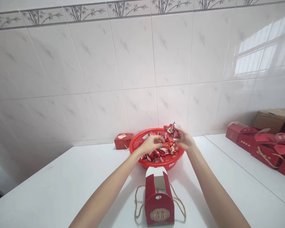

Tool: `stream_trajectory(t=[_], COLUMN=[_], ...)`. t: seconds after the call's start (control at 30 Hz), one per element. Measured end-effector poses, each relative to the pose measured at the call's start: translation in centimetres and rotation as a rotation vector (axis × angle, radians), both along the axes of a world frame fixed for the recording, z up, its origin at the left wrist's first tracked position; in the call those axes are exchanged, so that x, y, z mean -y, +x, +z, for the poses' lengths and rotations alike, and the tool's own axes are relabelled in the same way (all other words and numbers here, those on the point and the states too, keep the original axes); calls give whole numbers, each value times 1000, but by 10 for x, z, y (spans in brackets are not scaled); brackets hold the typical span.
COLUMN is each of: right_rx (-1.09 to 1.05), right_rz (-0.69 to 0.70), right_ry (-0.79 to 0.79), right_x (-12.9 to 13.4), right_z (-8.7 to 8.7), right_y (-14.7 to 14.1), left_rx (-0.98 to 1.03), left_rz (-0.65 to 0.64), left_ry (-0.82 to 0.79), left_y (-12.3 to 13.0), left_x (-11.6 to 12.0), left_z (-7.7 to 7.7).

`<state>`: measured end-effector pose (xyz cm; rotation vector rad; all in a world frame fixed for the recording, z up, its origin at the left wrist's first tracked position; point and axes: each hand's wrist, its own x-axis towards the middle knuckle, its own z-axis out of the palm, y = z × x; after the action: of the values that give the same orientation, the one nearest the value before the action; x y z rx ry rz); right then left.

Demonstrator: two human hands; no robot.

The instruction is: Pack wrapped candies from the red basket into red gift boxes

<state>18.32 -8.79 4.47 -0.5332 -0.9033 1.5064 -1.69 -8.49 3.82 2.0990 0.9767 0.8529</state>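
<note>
A red plastic basket [133, 145] holds many small candies in shiny red wrappers. My left hand [150, 145] is over the basket, its fingers pinched on a red-orange wrapped candy [165, 145]. At the basket's right rim, my right hand [185, 138] is closed round several wrapped candies [172, 130], held a little above the rest. Closer to me stands a dark red gift box [159, 205] with its top open and a round pale emblem on its front. Its twine handles [179, 202] hang out to both sides. The box's inner floor is mostly hidden.
A small red box [123, 141] sits left of the basket, near the wall. Several red gift boxes [263, 148] stand along the right side of the white table [61, 190], with a brown cardboard box [269, 122] behind them. A tiled wall [137, 63] bounds the back.
</note>
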Motion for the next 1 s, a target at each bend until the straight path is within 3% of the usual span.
stream_trajectory(t=[0.17, 0.27, 0.4, 0.5, 0.63, 0.73, 0.87, 1.0], right_rx=[207, 313, 414, 531, 731, 881, 985, 1028], right_rz=[45, 110, 84, 103, 170, 196, 305, 332], right_ry=[19, 87, 216, 304, 413, 500, 546, 567], right_x=[35, 55, 72, 84, 99, 108, 112, 114], right_z=[27, 34, 40, 45, 52, 53, 51, 49], right_y=[-4, -11, -16, -12, -9, -12, -18, -22], left_rx=[393, 506, 558, 394, -178, -415, -412, -227], left_rz=[112, 161, 181, 221, 208, 160, 151, 115], left_ry=[-43, -39, -39, -13, -42, -113, -292, -536], left_y=[-21, -22, -23, -29, -33, -31, -34, -46], left_x=[42, 63, 86, 103, 129, 143, 141, 131], left_z=[16, 18, 17, 16, 14, 12, 8, 6])
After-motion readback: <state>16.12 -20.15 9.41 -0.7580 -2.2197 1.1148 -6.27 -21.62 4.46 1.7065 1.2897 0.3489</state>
